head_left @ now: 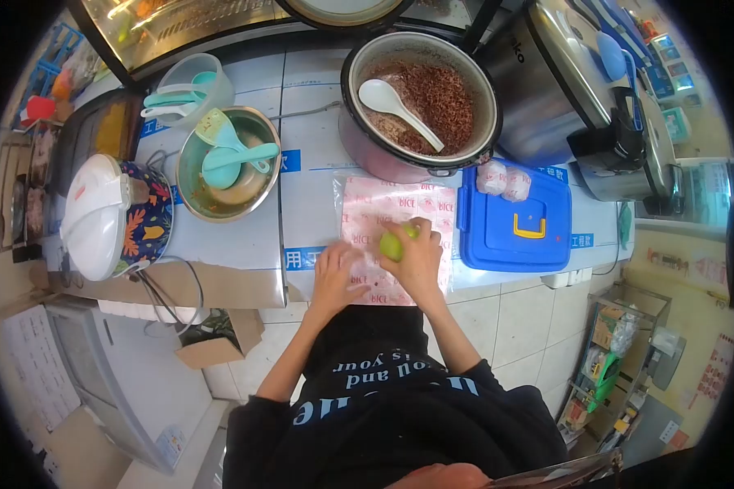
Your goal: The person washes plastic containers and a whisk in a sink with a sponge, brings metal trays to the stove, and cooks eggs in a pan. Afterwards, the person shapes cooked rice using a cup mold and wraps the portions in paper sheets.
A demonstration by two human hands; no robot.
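My right hand [418,265] is closed around a smooth, green, roundish thing [391,247]; its exact kind I cannot make out. It is just above a stack of pink printed wrapping paper [371,198] at the counter's front edge. Over the left side of the same paper, my left hand [336,277] is open, with its fingers apart and slightly blurred. Two paper-wrapped balls [503,180] rest on the lid of a blue plastic box [510,232] to the right.
Behind the paper stands a cooker pot [375,151] of dark reddish rice with a white spoon [400,114] in it. At left are a steel bowl [192,200] with turquoise utensils, a clear tub [224,90] and a patterned appliance [143,224]. A steel urn [530,90] stands at right.
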